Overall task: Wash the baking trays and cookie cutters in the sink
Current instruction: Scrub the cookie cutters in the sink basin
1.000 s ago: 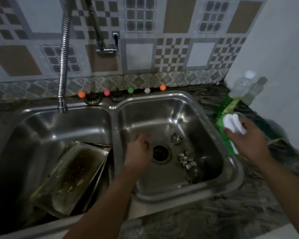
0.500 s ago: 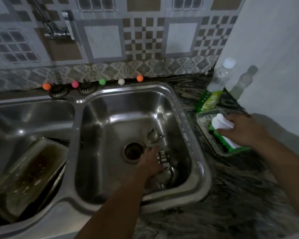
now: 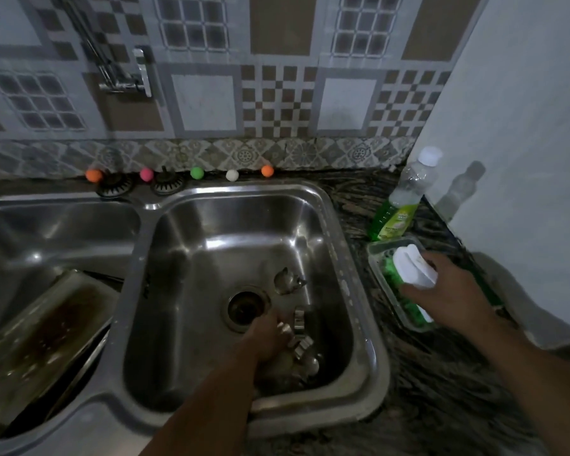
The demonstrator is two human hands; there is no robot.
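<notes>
A steel double sink [image 3: 354, 278] fills the view. In its left basin lean stained baking trays [image 3: 46, 340]. Several small metal cookie cutters [image 3: 305, 345] lie on the floor of the right basin beside the drain [image 3: 246, 307], and one larger cutter [image 3: 288, 281] sits apart behind them. My left hand [image 3: 264, 340] is down in the right basin, fingers curled onto a cutter at the edge of the pile. My right hand [image 3: 451, 297] grips the white handle of a green-bristled scrub brush [image 3: 408, 268] over a clear tray [image 3: 377, 258] on the counter.
A bottle of green dish soap [image 3: 397, 215] stands behind the clear tray, near the white side wall. Small coloured balls [image 3: 196, 173] line the sink's back ledge. A wall tap [image 3: 125, 77] is mounted at upper left. Dark marbled counter surrounds the sink.
The view has swung right. My left hand moved from beside the drain forward onto the cutter pile. My right hand stayed on the brush in the tray.
</notes>
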